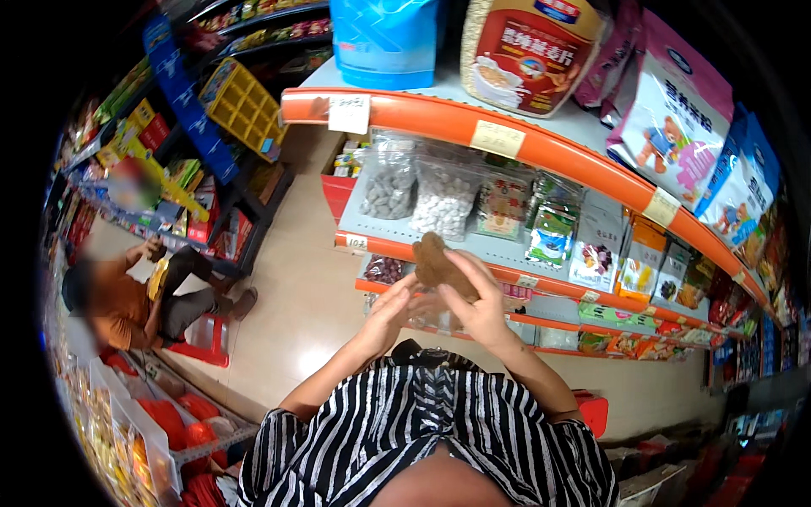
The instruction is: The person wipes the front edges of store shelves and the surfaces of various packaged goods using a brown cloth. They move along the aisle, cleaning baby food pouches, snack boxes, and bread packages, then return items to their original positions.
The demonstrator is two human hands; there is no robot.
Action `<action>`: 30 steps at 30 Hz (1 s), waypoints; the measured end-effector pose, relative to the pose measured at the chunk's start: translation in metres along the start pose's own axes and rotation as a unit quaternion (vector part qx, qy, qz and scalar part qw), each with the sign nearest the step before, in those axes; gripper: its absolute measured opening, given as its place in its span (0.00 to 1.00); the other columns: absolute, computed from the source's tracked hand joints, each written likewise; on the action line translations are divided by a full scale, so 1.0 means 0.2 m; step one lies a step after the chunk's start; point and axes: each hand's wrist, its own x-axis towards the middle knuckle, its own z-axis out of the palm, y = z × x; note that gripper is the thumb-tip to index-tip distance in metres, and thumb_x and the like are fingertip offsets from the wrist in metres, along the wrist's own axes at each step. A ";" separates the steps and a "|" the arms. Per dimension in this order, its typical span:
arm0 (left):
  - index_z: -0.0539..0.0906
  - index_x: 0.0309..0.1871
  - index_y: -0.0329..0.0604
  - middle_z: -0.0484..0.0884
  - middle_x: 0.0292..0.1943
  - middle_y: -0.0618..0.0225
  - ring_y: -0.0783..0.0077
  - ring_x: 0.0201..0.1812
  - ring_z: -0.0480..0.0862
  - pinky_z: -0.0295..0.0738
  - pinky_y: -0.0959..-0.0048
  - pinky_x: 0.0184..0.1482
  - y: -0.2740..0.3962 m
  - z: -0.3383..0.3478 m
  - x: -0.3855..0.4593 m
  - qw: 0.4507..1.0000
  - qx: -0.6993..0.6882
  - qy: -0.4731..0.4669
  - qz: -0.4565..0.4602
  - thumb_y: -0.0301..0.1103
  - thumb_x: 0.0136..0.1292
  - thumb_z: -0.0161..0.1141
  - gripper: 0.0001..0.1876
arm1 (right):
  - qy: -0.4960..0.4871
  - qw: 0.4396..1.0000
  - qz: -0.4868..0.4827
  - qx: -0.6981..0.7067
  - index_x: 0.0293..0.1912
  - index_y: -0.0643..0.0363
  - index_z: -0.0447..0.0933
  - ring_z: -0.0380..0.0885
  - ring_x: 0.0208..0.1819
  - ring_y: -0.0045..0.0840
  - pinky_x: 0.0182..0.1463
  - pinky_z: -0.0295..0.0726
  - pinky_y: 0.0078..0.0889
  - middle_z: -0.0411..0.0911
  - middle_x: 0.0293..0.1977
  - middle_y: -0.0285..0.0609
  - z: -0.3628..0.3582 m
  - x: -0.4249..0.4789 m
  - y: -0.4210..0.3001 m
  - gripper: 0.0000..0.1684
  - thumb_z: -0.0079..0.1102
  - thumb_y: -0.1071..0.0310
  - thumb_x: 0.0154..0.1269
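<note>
In front of my chest, my right hand (478, 307) grips a folded brown cloth (436, 258) between thumb and fingers. The cloth's top end sticks up past my fingertips, over the edge of the middle shelf. My left hand (386, 314) is just left of it, fingers stretched toward the cloth's lower edge; some of them are blurred, and I cannot tell whether they pinch it. Behind the cloth, a clear bag of white pieces (440, 206) and a bag of grey pieces (388, 190) stand on the grey shelf (380, 226).
An orange-edged upper shelf (412, 111) juts out, bearing a blue pouch (385, 44), an oatmeal container (529, 60) and bear-printed bags (675, 120). To the left, a person (130, 304) sits on a red stool (218, 342). A red object (590, 410) is near my right elbow.
</note>
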 end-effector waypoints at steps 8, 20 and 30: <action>0.74 0.63 0.37 0.82 0.55 0.58 0.67 0.52 0.83 0.74 0.67 0.58 -0.02 -0.02 -0.04 0.986 0.036 0.111 -0.116 0.40 0.73 0.57 0.22 | 0.384 0.847 -0.125 -0.346 0.61 0.58 0.77 0.76 0.56 0.44 0.57 0.77 0.45 0.74 0.57 0.54 -0.64 0.35 -0.23 0.31 0.66 0.79 0.55; 0.80 0.55 0.35 0.85 0.44 0.63 0.73 0.43 0.85 0.79 0.74 0.49 -0.10 -0.04 -0.01 0.974 0.050 0.136 -0.173 0.30 0.71 0.58 0.13 | 0.272 0.849 -0.157 -0.425 0.59 0.49 0.80 0.78 0.51 0.41 0.53 0.80 0.39 0.75 0.55 0.47 -0.39 0.48 -0.21 0.32 0.66 0.78 0.52; 0.81 0.54 0.37 0.85 0.42 0.66 0.75 0.41 0.84 0.80 0.77 0.46 -0.17 -0.13 -0.09 0.968 0.043 0.167 -0.181 0.30 0.72 0.58 0.12 | 0.319 0.839 -0.116 -0.425 0.61 0.58 0.77 0.78 0.53 0.37 0.50 0.83 0.39 0.74 0.55 0.51 -0.60 0.37 -0.15 0.25 0.62 0.78 0.63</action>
